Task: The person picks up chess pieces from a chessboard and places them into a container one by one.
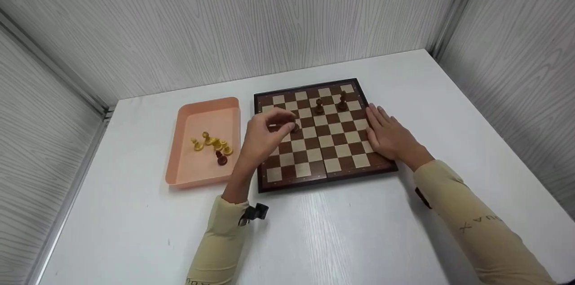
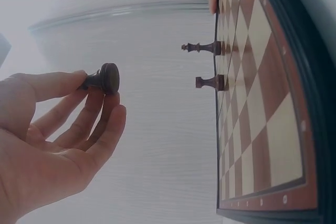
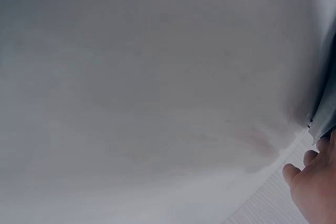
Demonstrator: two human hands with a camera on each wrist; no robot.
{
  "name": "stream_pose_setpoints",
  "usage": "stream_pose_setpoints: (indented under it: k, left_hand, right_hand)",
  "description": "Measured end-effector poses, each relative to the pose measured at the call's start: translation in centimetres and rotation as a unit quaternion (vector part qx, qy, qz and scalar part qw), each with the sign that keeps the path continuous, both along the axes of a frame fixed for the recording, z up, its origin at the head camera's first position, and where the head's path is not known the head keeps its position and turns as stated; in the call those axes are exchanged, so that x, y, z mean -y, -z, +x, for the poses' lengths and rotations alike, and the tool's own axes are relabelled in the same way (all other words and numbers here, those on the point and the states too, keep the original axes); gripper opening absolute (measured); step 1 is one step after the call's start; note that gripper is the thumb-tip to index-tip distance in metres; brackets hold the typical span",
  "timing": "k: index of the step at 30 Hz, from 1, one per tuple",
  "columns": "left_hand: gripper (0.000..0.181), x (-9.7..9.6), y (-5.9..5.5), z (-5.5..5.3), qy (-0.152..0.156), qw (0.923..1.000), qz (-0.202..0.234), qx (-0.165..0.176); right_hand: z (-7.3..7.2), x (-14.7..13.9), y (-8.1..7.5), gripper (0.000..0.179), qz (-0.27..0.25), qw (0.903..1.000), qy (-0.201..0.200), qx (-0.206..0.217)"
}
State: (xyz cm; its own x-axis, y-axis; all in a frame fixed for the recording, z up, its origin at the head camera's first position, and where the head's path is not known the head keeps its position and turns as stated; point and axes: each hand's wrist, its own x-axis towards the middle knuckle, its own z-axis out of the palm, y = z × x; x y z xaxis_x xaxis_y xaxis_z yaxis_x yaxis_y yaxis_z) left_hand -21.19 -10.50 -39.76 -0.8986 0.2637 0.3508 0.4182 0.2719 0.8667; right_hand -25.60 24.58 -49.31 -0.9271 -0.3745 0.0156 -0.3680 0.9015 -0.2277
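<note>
My left hand (image 1: 263, 137) pinches a dark chess piece (image 2: 109, 78) between thumb and fingertips, held above the left half of the chessboard (image 1: 325, 175). Its round base faces the board in the left wrist view, while the fingers cover its top. Two dark pieces stand upright toward the board's far side: a rook (image 1: 319, 106) and, to its right, a taller king (image 1: 342, 102). My right hand (image 1: 388, 136) rests along the board's right edge with its fingers straight.
Left of the board sits a pink tray (image 1: 179, 154) with several yellow chess pieces (image 1: 218, 144) and one dark piece (image 1: 222, 159) lying in it. The white table (image 1: 314, 235) meets grey wood-grain panels (image 1: 269, 20) at the back and sides.
</note>
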Motion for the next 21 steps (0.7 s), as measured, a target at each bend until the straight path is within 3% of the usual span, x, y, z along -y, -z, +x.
stream_pose_setpoints:
  k: [11,21]
  left_hand:
    - [0.017,2.5,-0.9,-0.3,-0.021,0.9993,0.012,-0.030]
    - [0.018,5.3,-0.9,-0.7,-0.072,0.9968,0.032,-0.014]
  right_hand:
    - [-0.3,-0.1,0.1,0.064,0.005,0.9999,0.006,0.008]
    - [-0.4,0.0,0.2,0.063,-0.001,1.0000,0.002,0.005]
